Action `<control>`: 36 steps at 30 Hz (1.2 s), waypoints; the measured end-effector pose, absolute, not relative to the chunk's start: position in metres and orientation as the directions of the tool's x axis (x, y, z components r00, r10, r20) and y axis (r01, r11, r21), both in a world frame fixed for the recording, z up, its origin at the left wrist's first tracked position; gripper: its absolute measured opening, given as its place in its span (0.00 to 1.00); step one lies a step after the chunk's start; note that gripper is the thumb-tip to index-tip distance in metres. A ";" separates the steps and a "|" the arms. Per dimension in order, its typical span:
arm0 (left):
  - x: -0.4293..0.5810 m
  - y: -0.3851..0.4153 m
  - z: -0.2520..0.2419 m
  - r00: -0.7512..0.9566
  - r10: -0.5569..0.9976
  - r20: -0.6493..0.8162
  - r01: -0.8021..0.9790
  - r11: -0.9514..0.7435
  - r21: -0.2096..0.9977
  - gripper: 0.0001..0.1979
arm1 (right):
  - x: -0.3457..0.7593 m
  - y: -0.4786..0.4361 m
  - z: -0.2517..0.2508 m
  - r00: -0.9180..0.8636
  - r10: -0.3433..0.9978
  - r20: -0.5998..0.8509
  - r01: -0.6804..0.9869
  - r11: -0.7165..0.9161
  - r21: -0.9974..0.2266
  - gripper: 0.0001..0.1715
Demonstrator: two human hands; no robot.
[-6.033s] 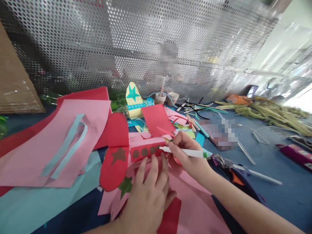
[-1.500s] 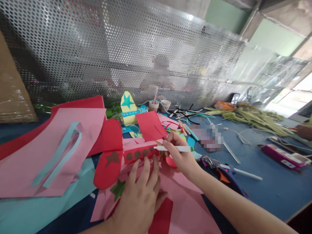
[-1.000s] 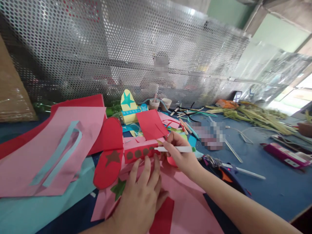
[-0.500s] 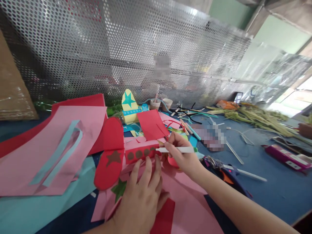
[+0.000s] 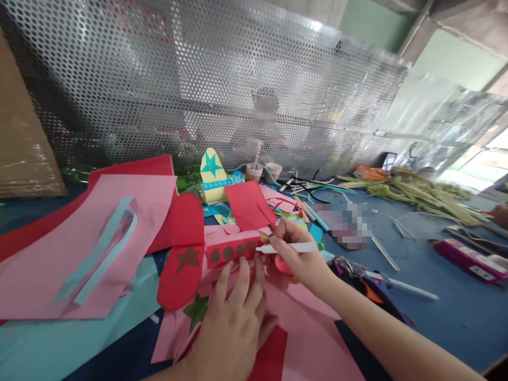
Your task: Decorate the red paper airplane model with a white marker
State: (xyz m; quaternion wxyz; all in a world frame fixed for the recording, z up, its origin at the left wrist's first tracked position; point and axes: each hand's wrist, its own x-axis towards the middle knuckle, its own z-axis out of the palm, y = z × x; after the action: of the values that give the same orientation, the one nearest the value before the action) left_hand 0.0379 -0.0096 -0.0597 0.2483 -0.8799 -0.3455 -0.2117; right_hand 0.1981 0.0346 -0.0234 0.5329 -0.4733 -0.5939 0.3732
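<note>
My right hand (image 5: 299, 254) pinches a white marker (image 5: 293, 247) with a green end; its tip meets the right part of a red paper strip (image 5: 232, 252). Brown dots run in a row along that strip. Fingers spread, my left hand (image 5: 234, 312) lies flat on the pink paper just below the strip, steadying its lower edge. To the left is a folded red paper shape (image 5: 180, 278) with a brown star on its lower lobe. A green star (image 5: 196, 311) on pink paper shows beside my left hand, partly covered by it.
Pink sheets (image 5: 99, 233) and a light blue sheet (image 5: 130, 307) spread at left. Behind stand a yellow paper piece with a teal star (image 5: 211, 165) and small cups (image 5: 254, 172). A glue gun (image 5: 371, 286), a purple box (image 5: 468, 259) and dried husks (image 5: 416, 193) lie at right.
The view has shifted slightly, so things sit a little lower and to the right. The marker tip stays at the strip's right end, where the last dot looks fuller.
</note>
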 end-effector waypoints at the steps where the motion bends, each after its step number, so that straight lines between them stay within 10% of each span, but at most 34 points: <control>1: 0.038 -0.010 -0.060 0.673 0.502 0.544 0.711 -0.640 -0.290 0.22 | 0.198 0.035 -0.024 0.014 0.958 0.286 0.167 0.280 -0.946 0.16; 36: 0.046 -0.011 -0.060 0.656 0.511 0.555 0.738 -0.586 -0.333 0.31 | 0.198 0.035 -0.029 0.048 0.929 0.366 0.178 0.353 -0.919 0.15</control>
State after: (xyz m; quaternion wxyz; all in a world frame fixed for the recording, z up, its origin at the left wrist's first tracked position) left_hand 0.0464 -0.0114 -0.0603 0.2773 -0.8667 -0.3603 -0.2050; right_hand 0.1984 0.0349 -0.0290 0.5596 -0.4591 -0.6028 0.3357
